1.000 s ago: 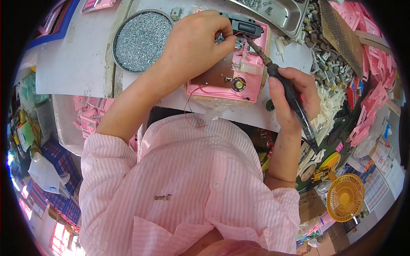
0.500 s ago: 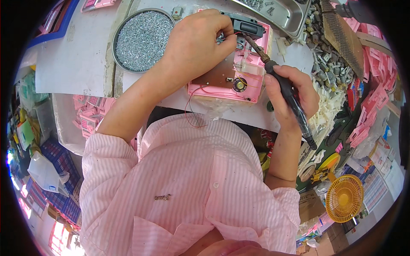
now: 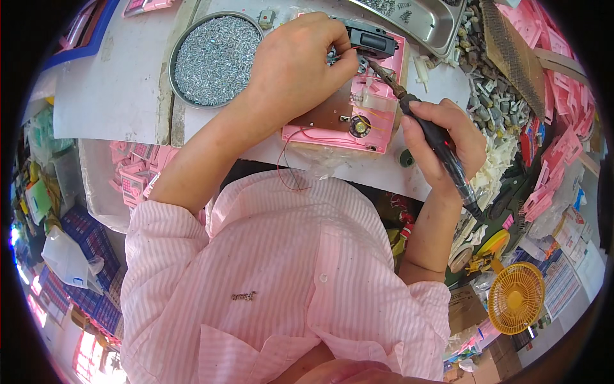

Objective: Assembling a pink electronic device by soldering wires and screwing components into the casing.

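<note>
A pink plastic housing (image 3: 384, 137) lies face down on the worktable, with a brown board (image 3: 328, 111), a small round speaker (image 3: 359, 126) and thin red wires in it. Across its far end sits a black plastic module (image 3: 371, 41). My left hand (image 3: 306, 57) is over the housing's far left part, thumb and forefinger pinched at the module's near side by a red wire; what they grip is hidden. In my right hand (image 3: 448, 137) is a black soldering iron (image 3: 437, 142), its tip pointing at the parts just beside my left fingertips.
A round metal dish (image 3: 171, 77) full of small screws stands left of the housing. Beyond it is a steel tray (image 3: 441, 38) with springs. Heaps of metal parts (image 3: 495, 96), white plastic pieces (image 3: 502, 160) and pink pieces (image 3: 556, 160) lie to the right. A yellow fan (image 3: 515, 297) stands lower right.
The soldering iron has drawn back slightly, toward me and to the right, with my right hand. My left hand stays pinched in nearly the same place.
</note>
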The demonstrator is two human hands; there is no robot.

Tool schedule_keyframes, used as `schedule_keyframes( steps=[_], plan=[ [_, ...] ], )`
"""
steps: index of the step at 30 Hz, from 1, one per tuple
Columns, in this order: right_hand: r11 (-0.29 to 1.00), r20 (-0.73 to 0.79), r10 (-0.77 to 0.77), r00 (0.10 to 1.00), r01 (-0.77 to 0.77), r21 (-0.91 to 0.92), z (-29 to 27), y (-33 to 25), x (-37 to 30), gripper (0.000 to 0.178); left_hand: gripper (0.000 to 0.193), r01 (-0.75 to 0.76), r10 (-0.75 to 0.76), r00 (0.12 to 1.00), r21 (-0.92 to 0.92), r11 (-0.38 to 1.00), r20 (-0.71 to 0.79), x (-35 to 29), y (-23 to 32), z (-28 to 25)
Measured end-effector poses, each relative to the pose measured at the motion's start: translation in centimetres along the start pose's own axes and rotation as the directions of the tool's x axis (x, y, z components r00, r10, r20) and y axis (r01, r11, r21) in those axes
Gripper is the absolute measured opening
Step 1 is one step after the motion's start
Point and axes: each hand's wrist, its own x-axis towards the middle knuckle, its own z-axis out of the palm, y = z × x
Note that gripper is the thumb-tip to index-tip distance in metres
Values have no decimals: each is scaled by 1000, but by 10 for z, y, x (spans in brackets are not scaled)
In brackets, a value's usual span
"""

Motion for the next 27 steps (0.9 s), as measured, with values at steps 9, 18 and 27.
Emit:
schedule_keyframes(
  steps=[9,18,27],
  plan=[
    [993,-13,-116,993,117,23,9,7,7,24,16,-2,3,999,6,1000,-41,-2,1,3],
    [994,-7,-112,994,112,-16,8,7,9,24,13,-23,27,995,38,999,-97,-4,1,7],
    [992,6,-114,994,114,-60,-3,-1,1,27,12,-43,49,991,49,998,-127,-6,0,9]
  ],
)
